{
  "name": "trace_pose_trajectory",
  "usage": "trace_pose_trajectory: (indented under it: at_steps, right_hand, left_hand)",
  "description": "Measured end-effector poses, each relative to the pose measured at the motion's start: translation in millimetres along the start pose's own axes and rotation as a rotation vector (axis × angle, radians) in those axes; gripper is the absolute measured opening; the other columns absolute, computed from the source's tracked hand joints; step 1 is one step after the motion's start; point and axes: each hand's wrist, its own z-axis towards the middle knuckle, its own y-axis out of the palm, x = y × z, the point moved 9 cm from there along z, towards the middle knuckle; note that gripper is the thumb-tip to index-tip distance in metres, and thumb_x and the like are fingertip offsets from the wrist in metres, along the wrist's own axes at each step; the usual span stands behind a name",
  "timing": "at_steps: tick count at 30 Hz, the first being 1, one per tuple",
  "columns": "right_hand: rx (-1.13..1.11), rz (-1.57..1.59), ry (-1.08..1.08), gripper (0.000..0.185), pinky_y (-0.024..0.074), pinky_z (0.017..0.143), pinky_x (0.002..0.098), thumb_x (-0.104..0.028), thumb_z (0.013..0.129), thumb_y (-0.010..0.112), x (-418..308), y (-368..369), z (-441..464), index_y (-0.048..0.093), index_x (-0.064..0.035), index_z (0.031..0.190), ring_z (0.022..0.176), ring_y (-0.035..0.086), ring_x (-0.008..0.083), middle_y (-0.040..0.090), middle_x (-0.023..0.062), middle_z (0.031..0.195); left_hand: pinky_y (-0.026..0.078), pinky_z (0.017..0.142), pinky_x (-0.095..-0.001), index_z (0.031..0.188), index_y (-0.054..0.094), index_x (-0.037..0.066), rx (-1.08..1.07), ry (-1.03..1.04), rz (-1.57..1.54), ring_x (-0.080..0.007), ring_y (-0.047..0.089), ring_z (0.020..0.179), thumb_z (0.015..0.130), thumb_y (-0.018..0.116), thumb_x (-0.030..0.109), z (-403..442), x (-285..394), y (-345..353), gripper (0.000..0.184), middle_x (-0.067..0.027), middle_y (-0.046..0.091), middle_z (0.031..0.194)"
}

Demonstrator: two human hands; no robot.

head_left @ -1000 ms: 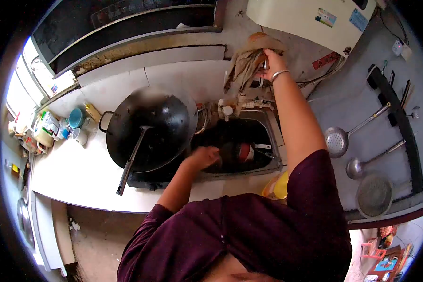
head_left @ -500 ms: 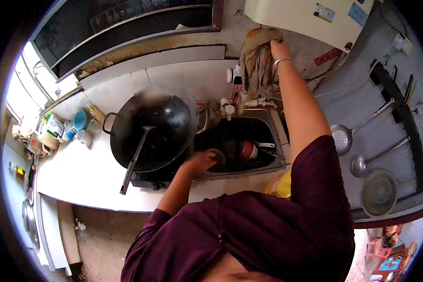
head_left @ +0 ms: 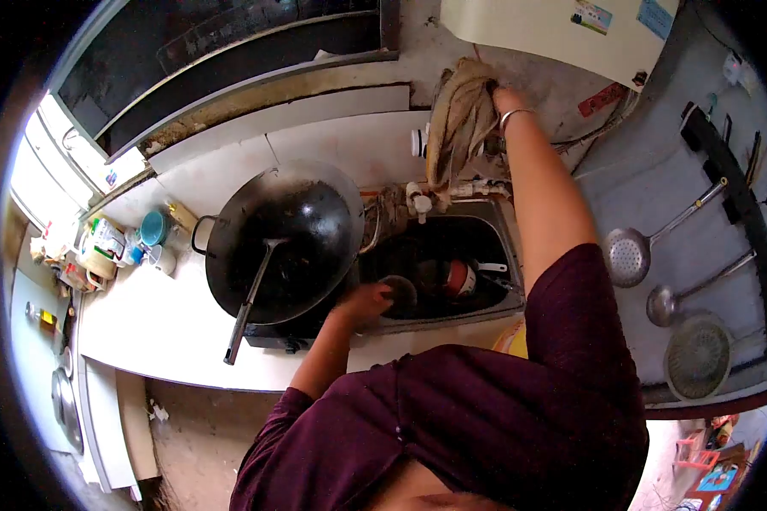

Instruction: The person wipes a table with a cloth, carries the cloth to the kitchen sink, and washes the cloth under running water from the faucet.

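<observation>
My right hand is raised at the wall under the white box, its fingers closed on a brown cloth that hangs down in folds. Low at the left end of the sink, my left hand grips the edge of a round, dark, dish-like object, which is too dim to make out fully. Inside the sink lies a red container beside a white handle. A tap stands behind the basin.
A large wok with a spatula in it rests on the stove left of the sink. Bottles and a blue cup stand at the far left. A skimmer and a ladle hang on the right wall.
The cloth in my right hand has shifted along the wall and now hangs bunched. My left hand stays by the sink's left end, where the round object shows more clearly.
</observation>
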Motion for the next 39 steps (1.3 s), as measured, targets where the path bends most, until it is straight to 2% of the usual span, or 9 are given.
trace_pose_trajectory:
  at_steps: [2, 6, 9, 11, 16, 19, 23, 30, 39]
  right_hand:
    - [-0.111, 1.064, 0.502, 0.038, 0.0472, 0.084, 0.0371, -0.023, 0.095, 0.040, 19, 6, -65, 0.058, 0.0051, 0.113, 0.099, 0.060, 0.0334, 0.060, 0.0190, 0.117]
    - [-0.182, 1.750, 0.400, 0.040, 0.0497, 0.080, 0.0417, -0.031, 0.094, 0.045, -54, -47, -157, 0.055, 0.0017, 0.115, 0.095, 0.060, 0.0294, 0.060, 0.0148, 0.112]
    - [-0.134, 1.649, 0.413, 0.041, 0.0510, 0.077, 0.0411, -0.034, 0.095, 0.046, -53, -57, -168, 0.053, -0.0009, 0.117, 0.098, 0.059, 0.0255, 0.059, 0.0136, 0.110]
    - [-0.118, 1.488, 0.403, 0.045, 0.0513, 0.077, 0.0398, -0.037, 0.094, 0.046, -45, -53, -159, 0.053, -0.0008, 0.120, 0.099, 0.058, 0.0242, 0.058, 0.0135, 0.112]
    - [-0.116, 1.019, 0.244, 0.060, 0.0503, 0.081, 0.0381, -0.047, 0.092, 0.047, -45, -73, -160, 0.048, -0.0002, 0.129, 0.101, 0.055, 0.0221, 0.056, 0.0124, 0.116]
    - [-0.071, 0.414, -0.013, 0.080, 0.0368, 0.100, 0.0445, -0.063, 0.087, 0.037, -70, -111, -183, 0.058, 0.0108, 0.112, 0.113, 0.052, 0.0425, 0.055, 0.0308, 0.119]
    - [-0.020, 0.344, -0.038, 0.074, 0.0445, 0.087, 0.0424, -0.063, 0.085, 0.043, -76, -128, -198, 0.062, 0.0049, 0.108, 0.101, 0.059, 0.0393, 0.063, 0.0252, 0.103]
    - [0.030, 0.392, -0.058, 0.060, 0.0460, 0.080, 0.0418, -0.056, 0.086, 0.048, -76, -140, -193, 0.064, 0.0011, 0.096, 0.089, 0.062, 0.0363, 0.065, 0.0213, 0.088]
    - [0.233, 0.613, -0.166, 0.055, 0.0458, 0.075, 0.0410, -0.051, 0.088, 0.050, -72, -119, -173, 0.060, 0.0024, 0.098, 0.084, 0.061, 0.0369, 0.064, 0.0208, 0.089]
  left_hand:
    - [0.049, 0.087, -0.0370, 0.123, 0.056, 0.006, 0.041, 0.064, 0.088, -0.0308, 0.062, 0.101, 0.084, 0.061, 0.023, -5, 18, -7, 0.043, -0.0181, 0.064, 0.111]
    - [0.051, 0.084, -0.0386, 0.125, 0.055, 0.012, 0.028, 0.064, 0.142, -0.0272, 0.062, 0.098, 0.085, 0.067, 0.028, 9, -1, 1, 0.044, -0.0142, 0.065, 0.108]
    - [0.048, 0.088, -0.0379, 0.121, 0.057, 0.006, 0.050, 0.142, 0.111, -0.0326, 0.060, 0.106, 0.082, 0.063, 0.021, 10, 9, 0, 0.043, -0.0185, 0.062, 0.115]
    - [0.049, 0.087, -0.0398, 0.121, 0.057, 0.006, 0.130, 0.474, 0.061, -0.0333, 0.059, 0.106, 0.081, 0.065, 0.021, 12, 50, -10, 0.044, -0.0185, 0.060, 0.117]
    - [0.049, 0.084, -0.0443, 0.131, 0.048, 0.009, 0.234, 0.490, 0.269, -0.0391, 0.058, 0.102, 0.080, 0.066, 0.022, 14, 175, -59, 0.055, -0.0202, 0.055, 0.121]
    - [0.049, 0.083, -0.0467, 0.139, 0.035, 0.012, 0.328, 0.620, 0.304, -0.0427, 0.057, 0.099, 0.079, 0.067, 0.024, 43, 225, -77, 0.069, -0.0228, 0.052, 0.123]
    - [0.048, 0.082, -0.0480, 0.145, 0.020, 0.014, 0.571, 0.600, 0.146, -0.0442, 0.056, 0.102, 0.078, 0.069, 0.025, 60, 276, -119, 0.084, -0.0254, 0.047, 0.127]
    - [0.048, 0.086, -0.0469, 0.143, 0.023, 0.015, 1.041, 0.708, 0.133, -0.0439, 0.050, 0.112, 0.076, 0.072, 0.025, 66, 302, -185, 0.083, -0.0263, 0.039, 0.134]
    - [0.049, 0.079, -0.0475, 0.146, 0.018, 0.015, 0.706, 0.438, 0.129, -0.0417, 0.060, 0.097, 0.079, 0.067, 0.030, 99, 296, -171, 0.085, -0.0244, 0.060, 0.111]
